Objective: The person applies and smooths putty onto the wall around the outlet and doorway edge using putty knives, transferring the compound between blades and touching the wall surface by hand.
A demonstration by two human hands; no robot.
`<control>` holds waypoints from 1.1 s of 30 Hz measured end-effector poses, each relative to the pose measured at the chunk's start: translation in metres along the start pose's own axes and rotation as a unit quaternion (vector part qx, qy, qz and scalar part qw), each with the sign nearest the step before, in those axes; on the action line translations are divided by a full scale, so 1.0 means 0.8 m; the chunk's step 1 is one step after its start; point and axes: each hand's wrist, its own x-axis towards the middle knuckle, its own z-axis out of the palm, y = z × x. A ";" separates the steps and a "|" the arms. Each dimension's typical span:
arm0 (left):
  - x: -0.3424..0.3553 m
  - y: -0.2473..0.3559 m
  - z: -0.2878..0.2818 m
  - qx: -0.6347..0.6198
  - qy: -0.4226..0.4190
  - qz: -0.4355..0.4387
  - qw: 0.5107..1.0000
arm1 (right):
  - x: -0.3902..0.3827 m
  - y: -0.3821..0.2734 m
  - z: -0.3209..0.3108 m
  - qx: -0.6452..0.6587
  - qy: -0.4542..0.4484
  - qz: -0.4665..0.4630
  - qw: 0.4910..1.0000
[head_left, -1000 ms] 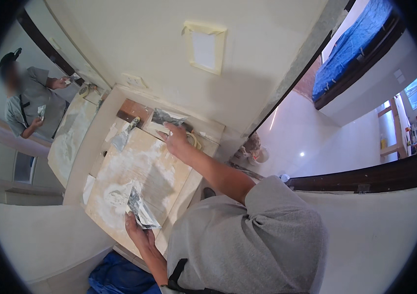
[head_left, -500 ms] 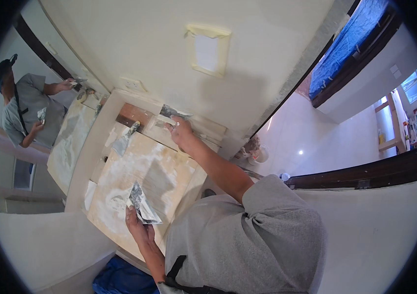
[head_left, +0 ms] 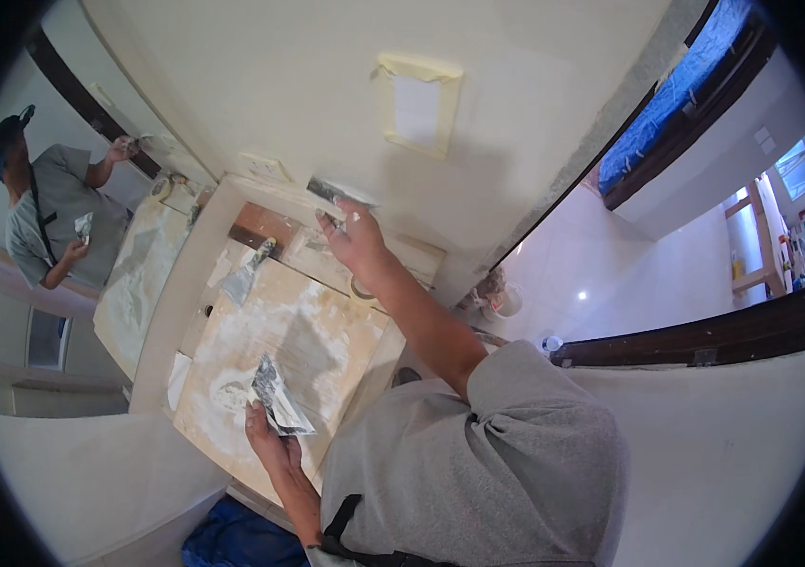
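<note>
My right hand (head_left: 357,241) is closed around a putty knife, its wide metal blade (head_left: 331,191) lying at the cream wall (head_left: 308,85) above the back of the counter. The knife's handle is hidden in my fingers. Lower down, my left hand (head_left: 275,449) grips a broad metal putty blade (head_left: 279,404) smeared with white putty, held over a pale wooden board (head_left: 327,321) dusted with white. Another putty knife (head_left: 249,269) rests at the board's far edge, handle pointing away. Partly behind my right forearm sits a roll of tape (head_left: 361,290).
A wall panel edged with masking tape (head_left: 419,111) and a socket plate (head_left: 263,168) are on the wall. At the left hangs a mirror (head_left: 81,312). A white bucket (head_left: 508,300) stands on the floor beyond the doorway. Blue sheeting (head_left: 237,539) lies below the counter.
My right hand has moved up the wall with its putty knife, bringing the tape roll into sight. The left hand keeps its putty blade in nearly the same place.
</note>
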 end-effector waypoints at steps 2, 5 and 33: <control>0.004 -0.002 -0.003 -0.009 -0.004 -0.007 1.000 | -0.046 -0.029 0.052 0.025 -0.018 0.006 0.999; -0.004 0.004 0.005 -0.001 -0.010 -0.002 1.000 | -0.113 -0.074 0.119 0.065 0.006 0.008 0.998; -0.006 -0.007 0.011 0.006 -0.030 -0.004 1.000 | 0.010 -0.025 -0.090 -0.070 0.033 -0.026 0.997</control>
